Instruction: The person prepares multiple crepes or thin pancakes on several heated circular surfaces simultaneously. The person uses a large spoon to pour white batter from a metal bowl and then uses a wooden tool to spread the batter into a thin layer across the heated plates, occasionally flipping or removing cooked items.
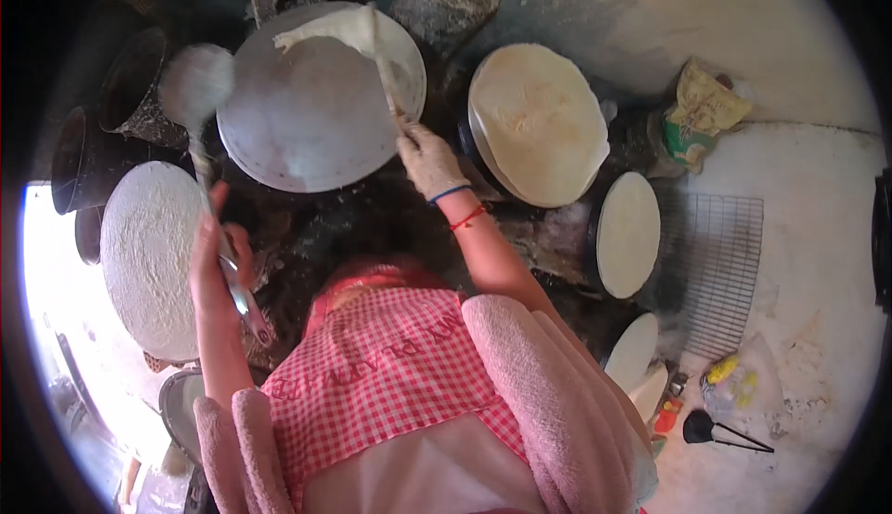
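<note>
My right hand point(429, 163), partly coated in pale batter or flour, grips the handle of a batter spreader point(383, 63). The spreader rests on a large round griddle point(307, 156), beside a band of white batter point(334, 27) along its far edge. My left hand point(218, 258) is closed round the long handle of a ladle point(197, 85). The ladle's blurred, whitish bowl hangs just left of the griddle's rim. Nearest to my left hand is another round griddle point(153, 258), covered with a rough white layer of batter.
On the right, further round griddles hold a large pale pancake point(539, 119) and a smaller one point(629, 233). A wire rack point(715, 263) lies beyond them. A yellow-green bag point(701, 110) stands near the wall. Dark buckets point(139, 91) stand far left, and a black brush point(699, 427) lies lower right.
</note>
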The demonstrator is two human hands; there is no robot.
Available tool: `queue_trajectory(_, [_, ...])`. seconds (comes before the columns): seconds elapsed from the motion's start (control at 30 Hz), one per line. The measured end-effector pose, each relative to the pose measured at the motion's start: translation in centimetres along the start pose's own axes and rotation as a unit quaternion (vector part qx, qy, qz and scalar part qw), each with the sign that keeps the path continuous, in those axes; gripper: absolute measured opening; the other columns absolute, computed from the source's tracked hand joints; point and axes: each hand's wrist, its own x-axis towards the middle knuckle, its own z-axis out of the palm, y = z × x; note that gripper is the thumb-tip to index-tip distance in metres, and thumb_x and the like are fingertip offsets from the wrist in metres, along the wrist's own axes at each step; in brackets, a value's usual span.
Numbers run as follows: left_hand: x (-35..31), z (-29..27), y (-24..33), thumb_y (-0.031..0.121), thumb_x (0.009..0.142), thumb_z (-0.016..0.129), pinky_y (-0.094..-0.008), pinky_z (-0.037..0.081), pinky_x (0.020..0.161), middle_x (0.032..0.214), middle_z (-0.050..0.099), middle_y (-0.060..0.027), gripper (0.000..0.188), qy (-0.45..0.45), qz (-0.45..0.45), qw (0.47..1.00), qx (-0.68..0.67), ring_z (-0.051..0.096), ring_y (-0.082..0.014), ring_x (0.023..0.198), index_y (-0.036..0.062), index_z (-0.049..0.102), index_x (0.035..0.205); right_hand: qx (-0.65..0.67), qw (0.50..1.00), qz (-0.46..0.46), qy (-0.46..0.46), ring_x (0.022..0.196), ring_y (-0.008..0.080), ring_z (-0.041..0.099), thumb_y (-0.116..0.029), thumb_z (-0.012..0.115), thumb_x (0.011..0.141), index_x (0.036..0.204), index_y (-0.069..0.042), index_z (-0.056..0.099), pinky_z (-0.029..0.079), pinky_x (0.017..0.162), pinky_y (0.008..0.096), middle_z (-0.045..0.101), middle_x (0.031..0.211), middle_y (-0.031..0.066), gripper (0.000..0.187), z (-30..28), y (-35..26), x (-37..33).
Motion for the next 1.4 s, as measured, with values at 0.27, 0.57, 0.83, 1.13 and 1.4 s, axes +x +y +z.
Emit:
queue_trajectory(0.27, [-4.9,-5.2,-1.3,0.020,0.109,0.046,-0.0251,0.027,0.039,0.061,0.034,0.0055,0.038,-0.069,0.015,0.995,-0.072,0.033,-0.0078,0.044,0.0116,0.043,0.146,0.210,0.961,0.170,-0.066,0.042,0.0040,0.037,-0.025,0.055,0.104,0.137,-0.014,0.064,0.027,0.036,0.0229,0.059,0.068,-0.0064,0.035,-2.3,-6.1,0.4])
queue_trajectory(0.57, [-7.8,-2.1,-4.7,0.022,0.110,0.045,-0.0216,0.023,0.043,0.069,0.032,0.0063,0.034,0.012,0.066,0.995,-0.070,0.027,-0.0048,0.050,0.0140,0.046,0.143,0.152,0.958,0.122,-0.212,0.038,0.0121,0.044,-0.027,0.055,0.101,0.118,-0.011,0.066,0.035,0.034,0.0295,0.051,0.060,-0.0012,0.025,0.5,-7.6,6.4])
queue_trajectory(0.83, [-10.3,-0.3,-7.4,0.019,0.107,0.050,-0.0235,0.026,0.040,0.066,0.034,0.0061,0.037,0.180,0.179,0.962,-0.099,0.030,-0.0054,0.046,0.0135,0.047,0.143,0.117,0.964,0.085,-0.222,0.041,0.0117,0.048,-0.027,0.060,0.100,0.103,-0.008,0.067,0.039,0.039,0.0310,0.055,0.061,0.0005,0.020,1.2,-5.8,8.6])
queue_trajectory(1.13, [-15.7,-2.8,-5.7,0.013,0.108,0.047,-0.0201,0.024,0.038,0.067,0.028,0.0056,0.040,0.299,0.372,0.873,-0.099,0.025,-0.0036,0.048,0.0028,0.044,0.147,0.112,0.958,0.119,-0.235,0.077,0.0195,0.066,-0.030,0.062,0.097,0.127,-0.007,0.069,0.053,0.070,0.0353,0.073,0.093,0.0096,0.038,0.4,-5.3,9.7])
queue_trajectory(1.4, [-15.0,-1.6,-2.8,0.011,0.109,0.043,-0.0191,0.022,0.039,0.069,0.028,0.0062,0.040,0.287,0.382,0.873,-0.095,0.023,-0.0022,0.051,-0.0017,0.044,0.146,0.181,0.955,0.136,-0.191,0.046,0.0086,0.049,-0.027,0.061,0.099,0.131,-0.010,0.065,0.039,0.039,0.0265,0.054,0.067,-0.0025,0.037,-5.2,-1.6,11.8])
